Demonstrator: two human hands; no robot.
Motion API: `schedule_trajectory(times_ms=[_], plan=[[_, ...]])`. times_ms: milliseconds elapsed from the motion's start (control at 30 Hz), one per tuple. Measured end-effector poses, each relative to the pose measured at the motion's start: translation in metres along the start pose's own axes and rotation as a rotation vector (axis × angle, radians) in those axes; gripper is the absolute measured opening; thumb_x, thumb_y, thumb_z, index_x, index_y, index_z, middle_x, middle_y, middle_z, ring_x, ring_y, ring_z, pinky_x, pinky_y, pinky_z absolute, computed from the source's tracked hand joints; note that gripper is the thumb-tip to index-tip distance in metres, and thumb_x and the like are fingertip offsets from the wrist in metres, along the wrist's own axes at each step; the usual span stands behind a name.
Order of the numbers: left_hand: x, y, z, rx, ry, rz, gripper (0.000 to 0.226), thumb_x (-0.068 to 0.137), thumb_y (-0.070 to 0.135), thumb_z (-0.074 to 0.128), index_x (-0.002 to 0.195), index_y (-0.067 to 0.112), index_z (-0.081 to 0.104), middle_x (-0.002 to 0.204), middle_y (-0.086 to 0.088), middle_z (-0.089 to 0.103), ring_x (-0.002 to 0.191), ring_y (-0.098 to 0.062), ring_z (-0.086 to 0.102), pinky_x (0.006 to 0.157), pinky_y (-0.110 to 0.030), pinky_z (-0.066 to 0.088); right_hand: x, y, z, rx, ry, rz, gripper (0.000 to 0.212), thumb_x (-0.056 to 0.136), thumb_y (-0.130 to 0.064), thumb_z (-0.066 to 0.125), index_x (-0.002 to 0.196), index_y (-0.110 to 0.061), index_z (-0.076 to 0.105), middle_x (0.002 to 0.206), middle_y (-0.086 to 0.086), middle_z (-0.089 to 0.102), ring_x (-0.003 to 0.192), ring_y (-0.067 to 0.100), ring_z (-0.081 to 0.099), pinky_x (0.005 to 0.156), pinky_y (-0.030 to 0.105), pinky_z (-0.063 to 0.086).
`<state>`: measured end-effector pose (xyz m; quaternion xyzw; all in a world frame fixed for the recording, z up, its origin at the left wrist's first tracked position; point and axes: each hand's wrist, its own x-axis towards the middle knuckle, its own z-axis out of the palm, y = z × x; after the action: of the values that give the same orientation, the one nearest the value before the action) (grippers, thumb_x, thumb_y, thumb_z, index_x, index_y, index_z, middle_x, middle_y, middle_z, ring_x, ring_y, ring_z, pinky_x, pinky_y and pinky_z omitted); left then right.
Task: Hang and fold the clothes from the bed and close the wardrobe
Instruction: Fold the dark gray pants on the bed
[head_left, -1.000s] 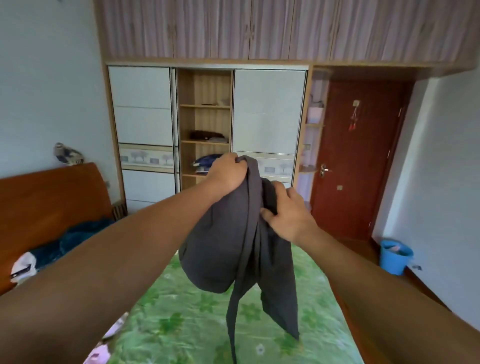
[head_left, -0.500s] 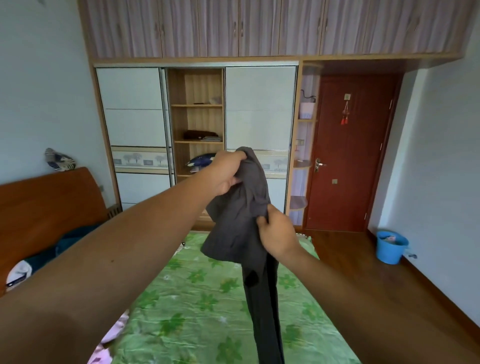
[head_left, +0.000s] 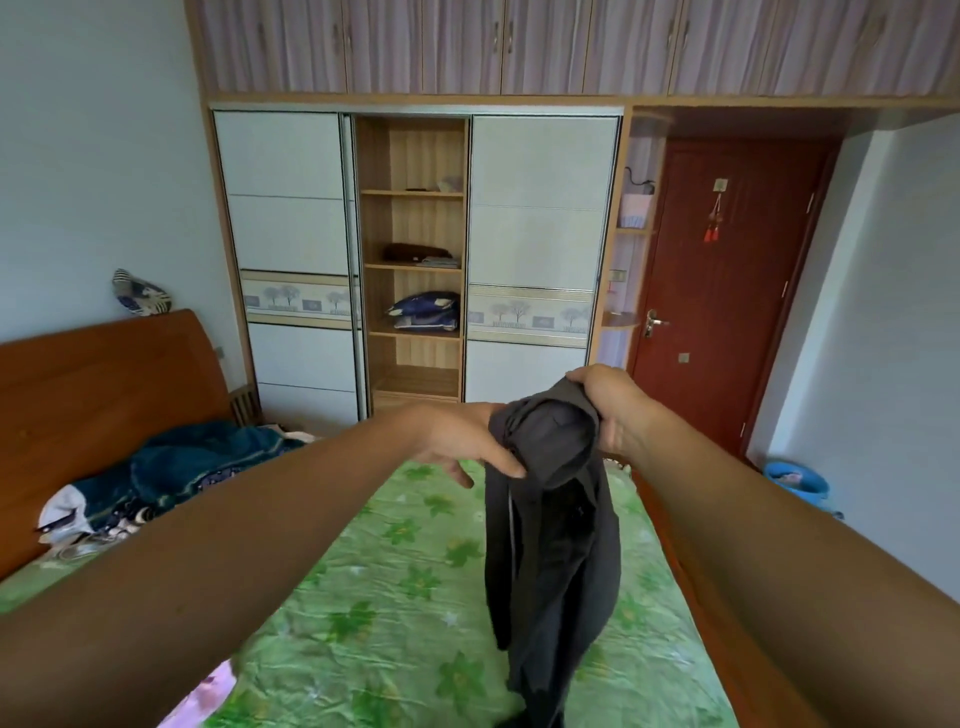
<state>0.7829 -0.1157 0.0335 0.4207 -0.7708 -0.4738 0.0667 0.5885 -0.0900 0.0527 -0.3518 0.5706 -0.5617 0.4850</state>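
A dark grey garment (head_left: 553, 530) hangs over the green flowered bed (head_left: 395, 613). My right hand (head_left: 605, 402) grips its bunched top edge from the right. My left hand (head_left: 462, 436) is beside the cloth on the left, with straight fingers and its thumb touching the fabric. The wardrobe (head_left: 415, 260) stands beyond the bed's far end; its white sliding doors are apart and the middle shelves show, with folded items on them. The garment's lower end runs out of the frame.
A dark teal blanket (head_left: 197, 462) and pale items lie by the wooden headboard (head_left: 98, 395) at left. A red door (head_left: 722, 291) is right of the wardrobe, and a blue bucket (head_left: 797, 480) stands on the floor by the right wall.
Both hands have dropped lower with the garment. My left hand let go of the top and opened out; my right hand moved up to grip the top. The garment now hangs longer.
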Motion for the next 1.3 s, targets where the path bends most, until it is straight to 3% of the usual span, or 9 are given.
schedule_trajectory(times_ms=[233, 367, 467, 567, 667, 767, 1033, 1167, 1300], plan=[[0.017, 0.001, -0.004, 0.0, 0.472, 0.137, 0.017, 0.094, 0.012, 0.058, 0.103, 0.012, 0.071, 0.1, -0.009, 0.074, 0.094, -0.027, 0.071, 0.092, -0.051, 0.056, -0.006, -0.008, -0.019, -0.254, -0.165, -0.13, 0.061, 0.082, -0.055, 0.076, 0.128, -0.024, 0.05, 0.094, -0.004, 0.069, 0.083, 0.015, 0.068, 0.065, 0.035, 0.054], [0.018, 0.016, -0.017, 0.045, 0.521, 0.174, 0.016, 0.098, 0.014, 0.056, 0.101, 0.006, 0.069, 0.099, -0.014, 0.072, 0.093, -0.03, 0.069, 0.082, -0.042, 0.056, -0.01, 0.001, -0.026, -0.479, -0.258, -0.252, 0.061, 0.078, -0.021, 0.087, 0.13, -0.029, 0.056, 0.117, -0.002, 0.067, 0.105, 0.019, 0.068, 0.083, 0.04, 0.059], [0.014, 0.025, -0.026, 0.177, 0.509, 0.167, 0.014, 0.097, 0.018, 0.057, 0.095, 0.011, 0.069, 0.095, -0.008, 0.069, 0.089, -0.024, 0.065, 0.07, -0.031, 0.049, -0.005, 0.002, -0.029, -0.697, -0.042, -0.496, 0.032, 0.09, 0.007, 0.059, 0.112, -0.015, 0.069, 0.109, 0.009, 0.071, 0.105, 0.028, 0.066, 0.095, 0.043, 0.054], [0.005, 0.028, -0.033, 0.419, 0.424, 0.14, 0.012, 0.093, 0.028, 0.064, 0.102, 0.022, 0.068, 0.102, 0.002, 0.066, 0.095, -0.018, 0.063, 0.075, -0.03, 0.05, 0.0, -0.006, -0.039, -0.854, 0.065, -0.602, 0.03, 0.093, 0.006, 0.051, 0.103, -0.012, 0.073, 0.108, 0.007, 0.07, 0.106, 0.027, 0.062, 0.088, 0.033, 0.048], [-0.004, 0.017, -0.037, 0.66, 0.268, 0.04, 0.047, 0.081, 0.029, 0.076, 0.125, 0.023, 0.059, 0.116, 0.004, 0.063, 0.103, -0.019, 0.061, 0.09, -0.038, 0.053, 0.007, -0.015, -0.049, -1.05, 0.067, -0.623, 0.023, 0.094, -0.002, 0.054, 0.1, -0.015, 0.073, 0.105, 0.007, 0.069, 0.102, 0.028, 0.061, 0.08, 0.029, 0.042], [-0.009, -0.013, -0.038, 0.789, 0.192, -0.08, 0.026, 0.082, 0.017, 0.071, 0.107, 0.016, 0.068, 0.106, -0.007, 0.069, 0.092, -0.024, 0.064, 0.084, -0.039, 0.053, 0.008, -0.02, -0.058, -1.167, 0.047, -0.627, 0.016, 0.096, -0.007, 0.058, 0.096, -0.016, 0.071, 0.1, 0.004, 0.064, 0.1, 0.029, 0.06, 0.078, 0.03, 0.04], [-0.014, -0.036, -0.05, 0.666, 0.474, 0.136, 0.026, 0.093, 0.005, 0.057, 0.1, 0.029, 0.063, 0.101, 0.005, 0.066, 0.096, -0.018, 0.062, 0.073, -0.03, 0.05, -0.002, -0.015, -0.072, -1.698, 0.117, -0.574, 0.017, 0.099, -0.016, 0.048, 0.109, -0.02, 0.061, 0.111, 0.01, 0.063, 0.096, 0.032, 0.06, 0.077, 0.04, 0.051], [-0.016, -0.033, -0.049, 0.788, 0.538, 0.23, 0.048, 0.097, 0.005, 0.051, 0.129, 0.04, 0.043, 0.117, 0.002, 0.065, 0.096, -0.017, 0.062, 0.08, -0.035, 0.056, -0.008, -0.018, -0.069, -1.661, 0.167, -0.516, 0.029, 0.093, -0.005, 0.044, 0.117, -0.013, 0.059, 0.114, 0.015, 0.062, 0.1, 0.038, 0.061, 0.079, 0.043, 0.054], [-0.023, -0.032, -0.051, 0.898, 0.623, 0.433, 0.073, 0.092, 0.007, 0.055, 0.144, 0.045, 0.02, 0.135, -0.001, 0.052, 0.088, -0.017, 0.061, 0.073, -0.036, 0.055, -0.011, -0.017, -0.074, -1.551, 0.19, -0.661, 0.03, 0.093, -0.005, 0.047, 0.117, -0.017, 0.035, 0.09, 0.013, 0.058, 0.075, 0.034, 0.058, 0.059, 0.041, 0.046]])
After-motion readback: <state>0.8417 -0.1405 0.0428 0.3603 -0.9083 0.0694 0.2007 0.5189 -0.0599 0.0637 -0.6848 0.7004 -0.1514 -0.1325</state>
